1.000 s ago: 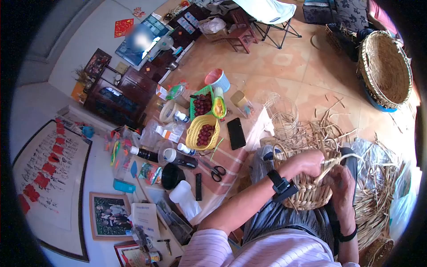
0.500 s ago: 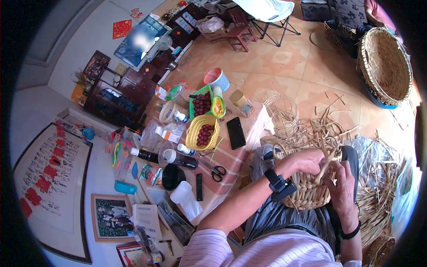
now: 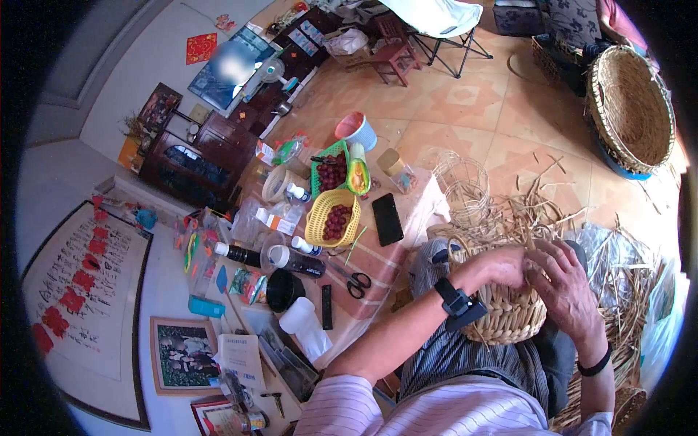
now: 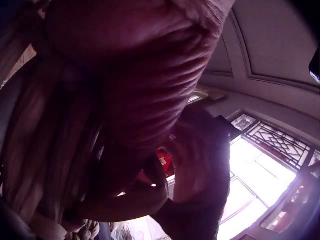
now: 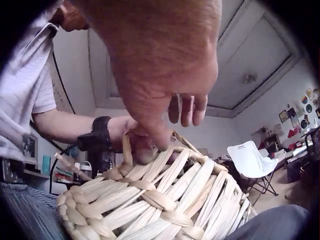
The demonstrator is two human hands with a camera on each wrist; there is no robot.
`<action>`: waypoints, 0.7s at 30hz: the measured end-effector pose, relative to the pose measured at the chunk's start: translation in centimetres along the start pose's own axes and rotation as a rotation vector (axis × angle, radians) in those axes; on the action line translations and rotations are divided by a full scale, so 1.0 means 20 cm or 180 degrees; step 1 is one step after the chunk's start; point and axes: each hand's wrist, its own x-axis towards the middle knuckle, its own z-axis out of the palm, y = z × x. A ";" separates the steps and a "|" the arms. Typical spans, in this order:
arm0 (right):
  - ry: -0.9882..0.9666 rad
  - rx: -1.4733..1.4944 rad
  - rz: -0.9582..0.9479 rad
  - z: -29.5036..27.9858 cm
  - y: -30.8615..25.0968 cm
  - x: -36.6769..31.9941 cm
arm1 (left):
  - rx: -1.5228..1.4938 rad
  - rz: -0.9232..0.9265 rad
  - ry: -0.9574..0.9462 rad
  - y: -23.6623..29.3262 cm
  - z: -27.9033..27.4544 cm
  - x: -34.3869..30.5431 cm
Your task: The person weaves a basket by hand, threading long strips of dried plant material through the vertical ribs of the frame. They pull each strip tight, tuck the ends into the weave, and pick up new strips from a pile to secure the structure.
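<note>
A woven straw basket (image 3: 509,316) sits on the person's lap, its thick pale weave filling the bottom of the right wrist view. The left hand (image 3: 505,266) grips the basket's rim from the near side, with curled fingers around straw in the left wrist view. Over the rim's right side reaches the right hand (image 3: 567,291), thumb and forefinger brought down to a straw strip beside the left fingers. Its other fingers (image 5: 186,111) hang looser above the weave. A loose strip end (image 5: 127,151) stands up at the rim. The right fingertips are partly hidden.
Loose straw (image 3: 542,207) lies beyond the knees and a bundle (image 3: 625,312) to the right. On the table at left are scissors (image 3: 356,285), a phone (image 3: 387,219), a yellow basket (image 3: 314,225) of grapes and bottles. A large round basket (image 3: 631,109) stands at far right.
The right hand has drawn a long looped straw strip in from the right, then turned over onto the rim, back of the hand up. The left hand has stayed at the rim.
</note>
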 end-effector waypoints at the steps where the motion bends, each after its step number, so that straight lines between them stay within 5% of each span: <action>1: -0.0035 -0.0017 -0.0183 0.00 0.02 0.00 | 0.0061 -0.0218 -0.0102 0.11 -0.06 -0.01; 7: -0.0144 0.0184 -0.0019 -0.12 -0.03 -0.08 | -0.0304 -0.0765 -0.0590 0.36 -0.21 -0.06; 8: -0.0471 0.0250 0.0090 -0.14 -0.06 -0.16 | -0.0637 -0.0237 0.0157 0.32 -0.18 -0.14; 10: -0.0865 0.0404 0.0144 -0.16 -0.10 -0.31 | -0.0964 -0.0301 0.0036 0.26 -0.18 -0.17; 11: -0.0926 0.0556 0.0239 -0.15 -0.15 -0.36 | -0.0783 -0.0828 -0.0807 0.23 -0.22 -0.09; 17: -0.1197 0.2203 0.0121 0.08 -0.33 -0.60 | -0.0766 -0.1240 -0.0823 0.44 -0.29 -0.05; 21: -0.0369 0.2502 0.1599 0.14 -0.27 -0.60 | -0.0596 -0.1274 -0.0817 0.46 -0.30 -0.05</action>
